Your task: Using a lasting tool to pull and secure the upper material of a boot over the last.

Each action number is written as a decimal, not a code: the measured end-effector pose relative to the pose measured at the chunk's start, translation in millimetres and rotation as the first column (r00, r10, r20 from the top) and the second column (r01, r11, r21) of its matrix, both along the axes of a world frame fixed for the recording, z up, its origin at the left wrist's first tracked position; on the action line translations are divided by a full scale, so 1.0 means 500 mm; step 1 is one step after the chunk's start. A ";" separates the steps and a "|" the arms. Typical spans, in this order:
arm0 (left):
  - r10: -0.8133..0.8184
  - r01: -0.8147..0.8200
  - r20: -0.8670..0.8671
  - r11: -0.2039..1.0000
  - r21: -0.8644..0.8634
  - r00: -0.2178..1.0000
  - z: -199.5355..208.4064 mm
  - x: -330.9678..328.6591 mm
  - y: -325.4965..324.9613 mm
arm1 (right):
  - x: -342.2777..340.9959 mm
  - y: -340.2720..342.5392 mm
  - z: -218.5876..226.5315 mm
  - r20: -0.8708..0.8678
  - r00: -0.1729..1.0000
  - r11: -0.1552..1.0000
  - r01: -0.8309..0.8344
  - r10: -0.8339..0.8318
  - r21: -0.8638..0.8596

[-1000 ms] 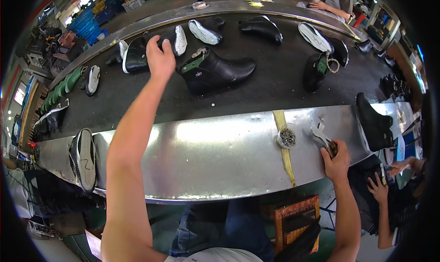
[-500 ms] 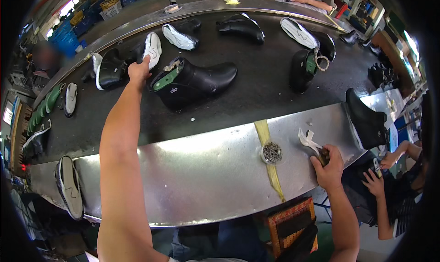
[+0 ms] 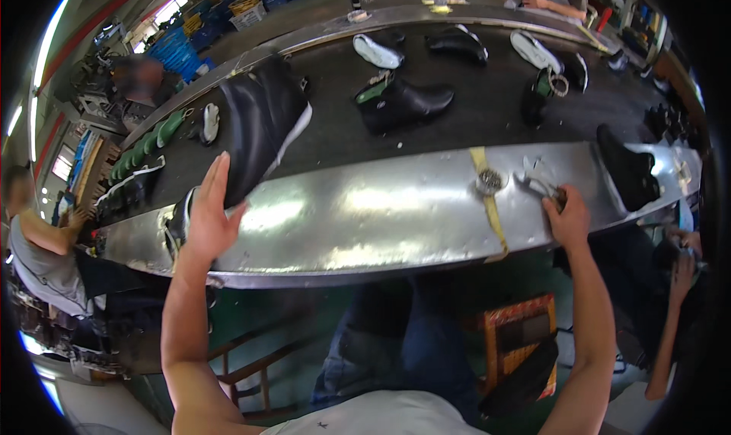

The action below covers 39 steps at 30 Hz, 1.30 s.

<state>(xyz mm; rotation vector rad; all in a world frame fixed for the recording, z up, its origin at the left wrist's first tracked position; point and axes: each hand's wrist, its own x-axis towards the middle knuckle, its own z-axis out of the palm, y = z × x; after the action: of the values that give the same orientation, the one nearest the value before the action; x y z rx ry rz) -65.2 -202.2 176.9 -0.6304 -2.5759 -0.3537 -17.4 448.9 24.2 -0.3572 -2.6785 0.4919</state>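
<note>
My left hand holds a black ankle boot by its lower end, raised above the left part of the bench, its pale sole edge facing right. Partly behind that hand lies another dark shoe. My right hand is closed round the handles of metal lasting pincers at the right of the metal ledge. Left of the pincers sits a small round tub of nails, over a yellow strip. A black boot rests on the ledge to the right.
Beyond the ledge, a dark belt carries a black boot with a green last, pale-soled shoes and green lasts. A woven chair stands below the bench. People work at the left and right.
My left hand has taken a black boot off the belt and brought it left and nearer. The view has swung left. My right hand still holds the pincers by the nail tub.
</note>
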 end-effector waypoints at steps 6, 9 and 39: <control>0.038 -0.016 0.052 0.928 -0.372 0.998 -0.133 0.108 0.111 | -0.017 -0.008 0.001 -0.067 0.996 0.997 -0.056 0.060 0.058; 0.000 0.037 0.109 0.942 -0.335 0.994 -0.139 0.097 0.104 | -0.002 -0.003 -0.005 -0.062 0.997 0.999 -0.032 0.035 0.042; 0.155 -0.111 0.246 0.977 -0.183 0.957 -0.156 -0.007 0.054 | 0.141 -0.651 0.102 0.175 0.784 0.735 -0.620 0.596 0.274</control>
<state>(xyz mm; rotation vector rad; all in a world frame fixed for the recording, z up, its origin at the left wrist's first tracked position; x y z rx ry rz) -68.5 -175.0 98.9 -0.4902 -2.9049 -0.1853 53.3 123.6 75.0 0.6421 -2.8434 0.2036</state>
